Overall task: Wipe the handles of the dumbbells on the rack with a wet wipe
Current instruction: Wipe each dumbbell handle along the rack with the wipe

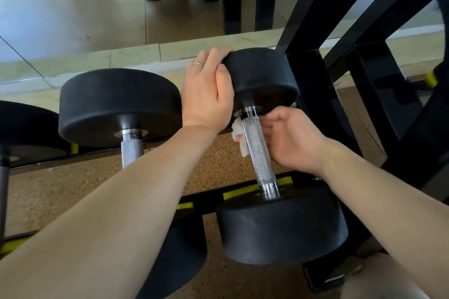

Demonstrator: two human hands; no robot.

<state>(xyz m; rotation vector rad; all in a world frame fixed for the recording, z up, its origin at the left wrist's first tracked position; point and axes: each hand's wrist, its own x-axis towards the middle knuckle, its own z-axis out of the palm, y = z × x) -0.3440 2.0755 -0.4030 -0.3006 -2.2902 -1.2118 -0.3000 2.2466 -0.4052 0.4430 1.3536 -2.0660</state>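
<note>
A black dumbbell (264, 75) with a knurled steel handle (257, 150) lies across the rack at the right. My left hand (209, 90) grips the far head of it, fingers curled over the top edge. My right hand (289, 138) wraps round the upper part of the handle from the right, fingers passing beneath the bar. A white wet wipe (239, 137) shows on the handle's left side, pressed between my fingertips and the steel. A bigger dumbbell (119, 104) sits to the left, its handle (132, 150) partly hidden by my left forearm.
The black rack upright (313, 94) stands just right of the dumbbell. Yellow-marked rails (240, 193) carry the weights. A third dumbbell (21, 128) sits at the far left. A floor mirror (97, 14) behind reflects sandalled feet. Cork-patterned floor lies below.
</note>
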